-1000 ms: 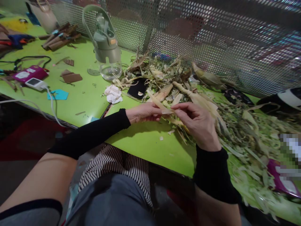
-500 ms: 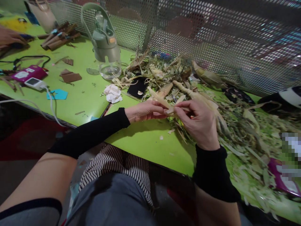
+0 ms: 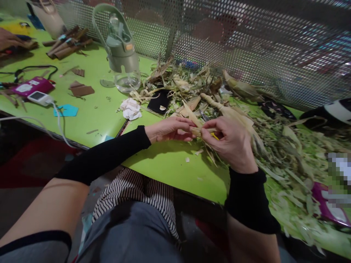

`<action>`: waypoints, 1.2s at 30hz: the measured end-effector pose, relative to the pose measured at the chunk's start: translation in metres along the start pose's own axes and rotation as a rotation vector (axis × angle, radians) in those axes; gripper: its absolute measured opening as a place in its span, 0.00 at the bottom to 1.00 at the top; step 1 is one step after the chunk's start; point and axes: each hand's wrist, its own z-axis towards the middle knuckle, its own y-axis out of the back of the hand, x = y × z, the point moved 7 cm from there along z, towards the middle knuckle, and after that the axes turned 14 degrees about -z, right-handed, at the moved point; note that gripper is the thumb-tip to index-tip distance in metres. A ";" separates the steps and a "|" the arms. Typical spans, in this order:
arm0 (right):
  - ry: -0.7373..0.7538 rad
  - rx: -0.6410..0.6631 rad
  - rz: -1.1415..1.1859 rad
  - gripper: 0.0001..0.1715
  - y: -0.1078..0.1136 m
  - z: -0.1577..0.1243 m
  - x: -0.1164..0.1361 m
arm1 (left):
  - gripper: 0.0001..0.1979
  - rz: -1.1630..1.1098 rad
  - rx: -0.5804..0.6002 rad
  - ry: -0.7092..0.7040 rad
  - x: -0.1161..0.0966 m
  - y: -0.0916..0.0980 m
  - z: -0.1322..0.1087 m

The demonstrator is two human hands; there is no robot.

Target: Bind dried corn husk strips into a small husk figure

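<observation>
Above the front of the green table, my left hand (image 3: 175, 129) has its fingers curled around a pale strip of corn husk (image 3: 192, 113), whose pointed end sticks up. Close beside it, my right hand (image 3: 230, 140) pinches a short folded piece of husk (image 3: 195, 131) between thumb and forefinger. A small yellow part (image 3: 214, 136) shows under the right fingers; what it belongs to is hidden. Just behind the hands lies a twisted husk bundle (image 3: 218, 104) with a narrow wrapped stem. The fingertips of both hands nearly meet.
Dried husk scraps (image 3: 282, 157) cover the table's right and back. Behind stands a perforated metal screen (image 3: 246, 44). Leftward are a bottle (image 3: 123, 58), crumpled tissue (image 3: 131, 109), a black phone-like slab (image 3: 160, 100), a purple device (image 3: 34, 86) with cable, and another person's hand (image 3: 11, 42).
The upright husk strip has shifted slightly right and leans more. The folded piece between my fingers has turned, and my left fingers have loosened a little. The yellow part shows more.
</observation>
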 end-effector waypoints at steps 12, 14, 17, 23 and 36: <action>-0.202 0.075 0.172 0.09 -0.008 0.000 -0.011 | 0.16 0.075 0.130 -0.087 0.002 -0.004 0.004; -0.189 0.106 0.205 0.12 -0.010 0.000 -0.011 | 0.13 0.067 0.138 -0.108 0.001 -0.005 0.005; -0.170 0.136 0.223 0.12 -0.013 0.001 -0.008 | 0.11 0.074 0.135 -0.132 0.001 -0.004 0.006; -0.107 0.142 0.172 0.08 -0.013 0.003 -0.001 | 0.12 0.133 0.079 -0.191 -0.002 0.001 0.008; -0.096 -0.005 0.047 0.07 0.001 -0.001 -0.028 | 0.15 0.314 0.049 -0.234 -0.016 -0.001 0.002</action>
